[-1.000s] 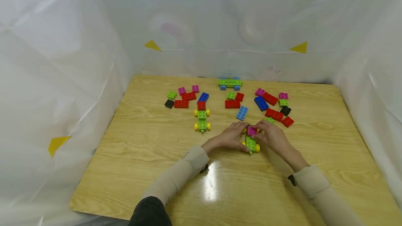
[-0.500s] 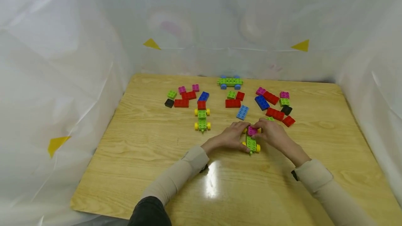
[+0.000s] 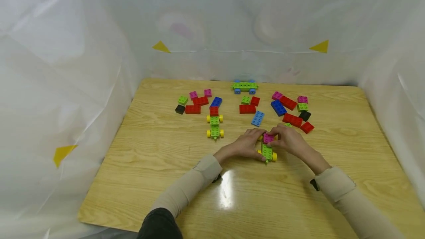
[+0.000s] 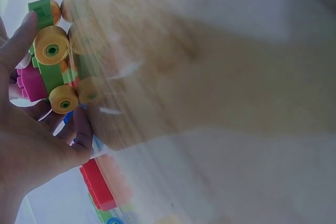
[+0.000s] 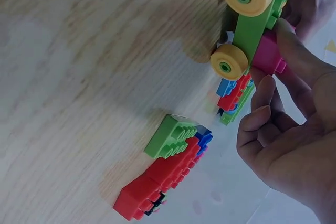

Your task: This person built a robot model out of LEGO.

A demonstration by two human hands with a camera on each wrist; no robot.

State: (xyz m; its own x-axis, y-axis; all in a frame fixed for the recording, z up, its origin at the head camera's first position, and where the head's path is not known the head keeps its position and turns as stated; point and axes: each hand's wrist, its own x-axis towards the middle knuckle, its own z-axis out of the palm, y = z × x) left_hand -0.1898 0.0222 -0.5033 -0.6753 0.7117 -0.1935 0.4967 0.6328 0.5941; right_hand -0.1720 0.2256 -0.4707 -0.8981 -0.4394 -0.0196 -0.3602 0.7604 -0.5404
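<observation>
My left hand point(image 3: 244, 145) holds a green toy car base point(image 3: 267, 153) with yellow wheels, its thumb near one end and its fingers near the other. A magenta square brick point(image 3: 268, 138) sits on the far half of that base. From the other side, my right hand point(image 3: 290, 141) pinches the brick between thumb and fingers. In the right wrist view, the thumb lies against the magenta brick point(image 5: 268, 52), above the wheel point(image 5: 229, 62). The left wrist view has the base's wheels point(image 4: 51, 45) close to the wooden tabletop.
Left of the hands stands a second green car base point(image 3: 214, 132) bearing a red brick point(image 3: 214, 111). A blue-wheeled base point(image 3: 244, 86) is at the back. Near my right hand lie red bricks point(image 3: 292, 120), with a light blue brick point(image 3: 257, 118) beyond the hands. Translucent sheeting point(image 3: 232, 21) encloses the table point(image 3: 149, 172).
</observation>
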